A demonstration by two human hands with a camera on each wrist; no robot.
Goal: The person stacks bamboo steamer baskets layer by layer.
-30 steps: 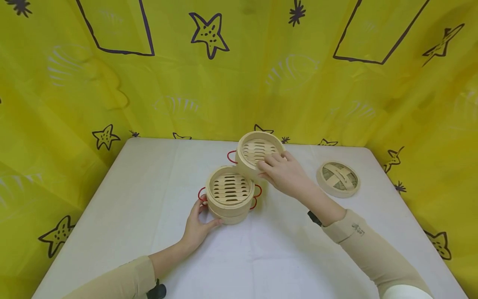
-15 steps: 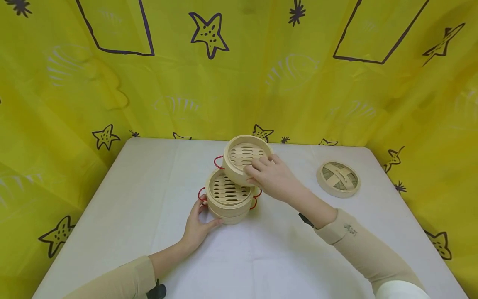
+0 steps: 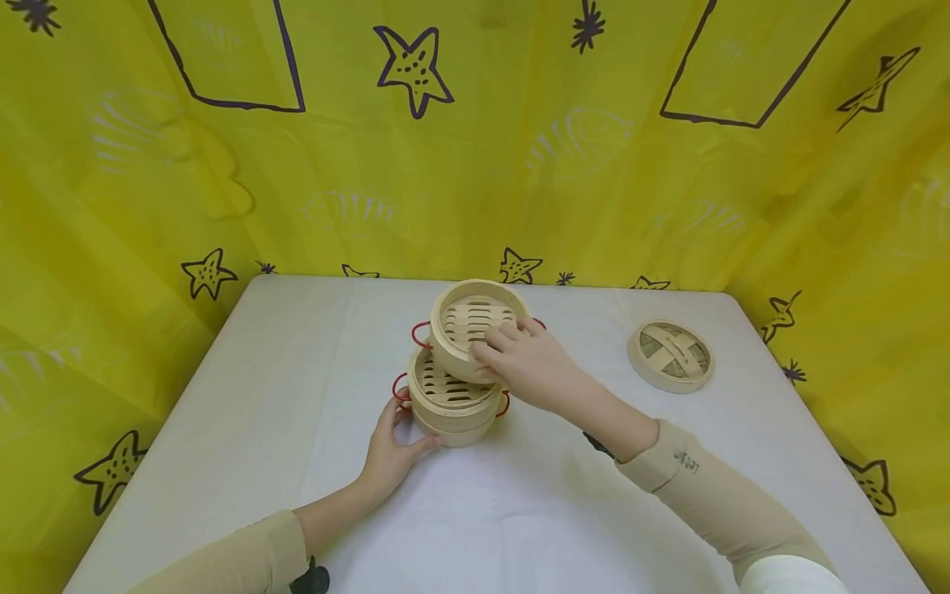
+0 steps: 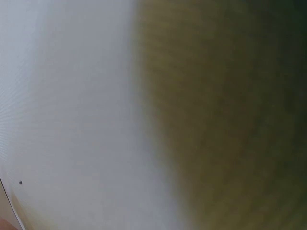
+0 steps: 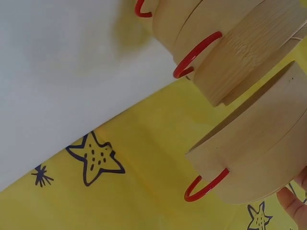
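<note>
Smooth, near-matt bent wood with fine visible grain is seen on the pale tan round upper steamer basket (image 3: 475, 305) and the pale tan round stacked steamer baskets (image 3: 453, 418), with red loop handles (image 5: 197, 50) finished glossy, plastic-like. The round pale wooden lid (image 3: 671, 356) is faced with rougher matt weave, crossed by smooth flat strips. Matt, faintly creased cloth is shown by the white tabletop cover (image 3: 579, 511); the yellow star-printed curtain (image 3: 475, 173) is marked by soft sheen, cloth or plastic unclear.

Head cam evenly lit, soft shadows on tabletop (image 3: 594, 503); L wrist v. blurry, R sharper.
</note>
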